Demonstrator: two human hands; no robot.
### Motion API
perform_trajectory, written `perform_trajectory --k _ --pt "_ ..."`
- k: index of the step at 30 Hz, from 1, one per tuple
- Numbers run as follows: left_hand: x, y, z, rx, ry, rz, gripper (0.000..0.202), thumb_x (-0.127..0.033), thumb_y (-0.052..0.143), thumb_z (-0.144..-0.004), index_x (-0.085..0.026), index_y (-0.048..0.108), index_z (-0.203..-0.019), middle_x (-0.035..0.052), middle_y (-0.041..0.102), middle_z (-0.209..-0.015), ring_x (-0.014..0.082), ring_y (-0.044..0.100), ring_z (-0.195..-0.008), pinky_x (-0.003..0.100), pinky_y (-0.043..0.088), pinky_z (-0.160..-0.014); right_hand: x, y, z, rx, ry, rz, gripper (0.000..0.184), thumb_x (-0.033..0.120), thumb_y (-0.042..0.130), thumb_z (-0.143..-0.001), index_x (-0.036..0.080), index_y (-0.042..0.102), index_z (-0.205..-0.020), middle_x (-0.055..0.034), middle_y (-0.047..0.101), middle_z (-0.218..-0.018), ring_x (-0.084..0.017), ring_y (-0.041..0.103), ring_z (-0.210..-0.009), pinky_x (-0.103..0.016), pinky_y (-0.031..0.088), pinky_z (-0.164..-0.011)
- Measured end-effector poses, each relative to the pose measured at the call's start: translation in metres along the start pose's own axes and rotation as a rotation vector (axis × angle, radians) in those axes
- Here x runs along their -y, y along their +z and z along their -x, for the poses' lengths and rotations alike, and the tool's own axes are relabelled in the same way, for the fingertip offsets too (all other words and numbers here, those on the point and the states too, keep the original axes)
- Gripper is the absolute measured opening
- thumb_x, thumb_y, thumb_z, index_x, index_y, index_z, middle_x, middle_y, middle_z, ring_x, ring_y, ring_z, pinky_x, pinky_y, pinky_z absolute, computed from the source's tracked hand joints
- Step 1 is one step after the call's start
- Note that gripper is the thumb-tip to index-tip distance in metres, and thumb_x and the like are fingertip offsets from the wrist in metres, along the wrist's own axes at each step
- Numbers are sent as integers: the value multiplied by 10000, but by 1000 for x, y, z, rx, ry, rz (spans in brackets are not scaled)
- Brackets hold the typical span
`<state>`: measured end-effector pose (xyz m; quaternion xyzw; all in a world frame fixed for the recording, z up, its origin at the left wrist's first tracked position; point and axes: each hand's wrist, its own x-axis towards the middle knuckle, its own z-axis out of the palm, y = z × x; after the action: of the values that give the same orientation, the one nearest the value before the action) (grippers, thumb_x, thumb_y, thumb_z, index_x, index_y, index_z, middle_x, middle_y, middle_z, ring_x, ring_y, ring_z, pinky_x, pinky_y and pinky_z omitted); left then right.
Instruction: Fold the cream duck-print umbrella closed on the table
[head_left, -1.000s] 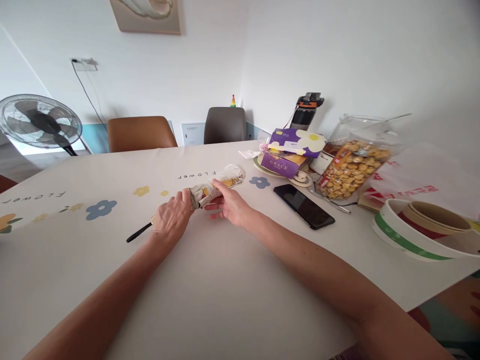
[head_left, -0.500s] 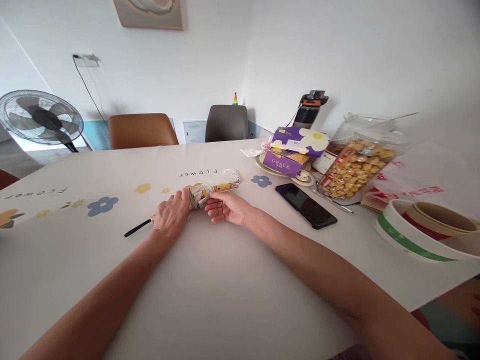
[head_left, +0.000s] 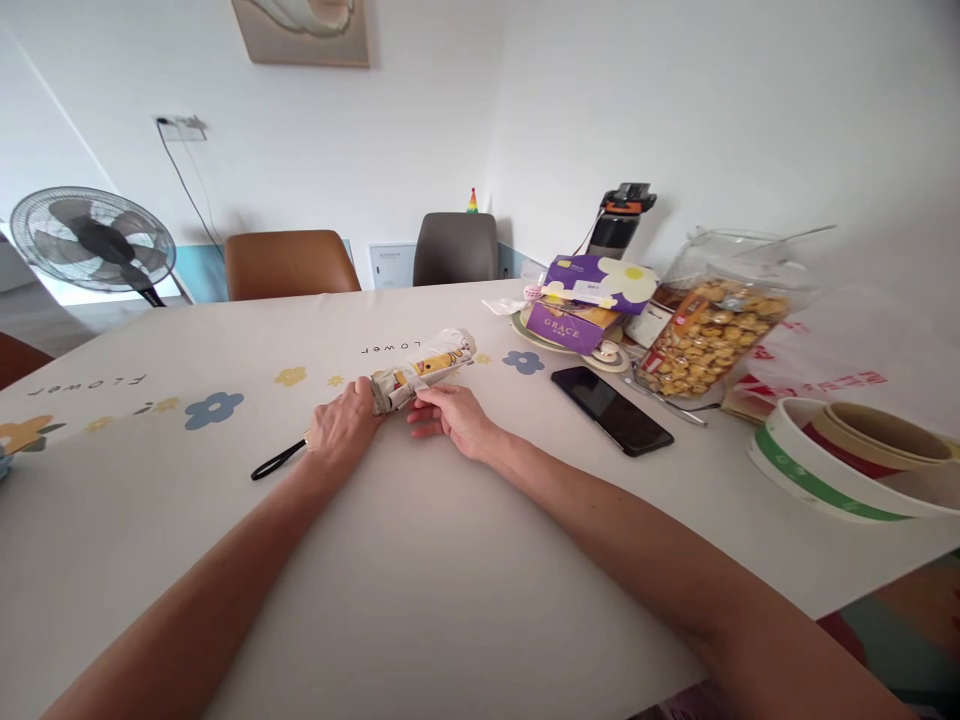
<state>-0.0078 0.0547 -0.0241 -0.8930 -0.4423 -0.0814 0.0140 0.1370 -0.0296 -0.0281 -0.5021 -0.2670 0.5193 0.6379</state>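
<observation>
A folded umbrella [head_left: 433, 366], white with a yellow cartoon print, lies slantwise over the table's flower pattern. My left hand [head_left: 345, 422] is closed round its handle end, and a black wrist strap [head_left: 277, 461] loops out beyond that hand onto the table. At the umbrella's near side, my right hand [head_left: 455, 415] pinches a pale band of its fabric between thumb and forefinger, the other fingers loosely curled. The handle itself is mostly hidden under my left hand.
Right of the hands lies a black phone [head_left: 613, 410]. Beyond it are a purple tissue box [head_left: 562, 325], a clear jar of snacks [head_left: 716, 335] and a dark bottle [head_left: 619, 222]. White and brown tape rolls [head_left: 817, 485] sit at the right edge. Two chairs stand behind the table.
The umbrella has turned slightly, showing more of its printed side and a pale band across it. The wrist strap has opened into a loop. Both hands stay near the same place.
</observation>
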Motion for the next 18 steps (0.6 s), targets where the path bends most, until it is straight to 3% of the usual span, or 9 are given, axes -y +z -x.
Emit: perform_trajectory --k 7,12,15,18 --pt "2 -5 -9 70 -76 -37 365 -477 417 -828 -166 446 -1017 155 641 -989 296 628 -882 339 426 -689 -10 2 -1 -50 -108 103 134 161 596 -651 146 520 -541 -45 582 -670 -158 608 -578 -280 550 -444" --pt "1 -10 -16 91 -115 21 378 -487 444 -787 -167 469 -986 163 648 -977 317 619 -914 361 429 -710 -13 3 -3 -87 -130 183 120 160 566 -671 162 505 -568 -32 567 -611 -160 607 -530 -269 524 -388" --pt "2 -19 -11 74 -209 143 371 -501 526 -725 -186 496 -919 136 661 -931 291 626 -886 331 431 -678 -12 2 -4 -82 -136 206 164 176 560 -700 174 469 -564 -36 570 -602 -145 585 -487 -260 500 -355" --pt "5 -35 7 32 -376 451 359 -509 594 -659 -192 495 -795 68 632 -671 222 618 -639 284 412 -536 -13 1 -4 -43 -145 229 178 188 575 -700 179 459 -566 -37 570 -611 -137 569 -465 -258 485 -348"
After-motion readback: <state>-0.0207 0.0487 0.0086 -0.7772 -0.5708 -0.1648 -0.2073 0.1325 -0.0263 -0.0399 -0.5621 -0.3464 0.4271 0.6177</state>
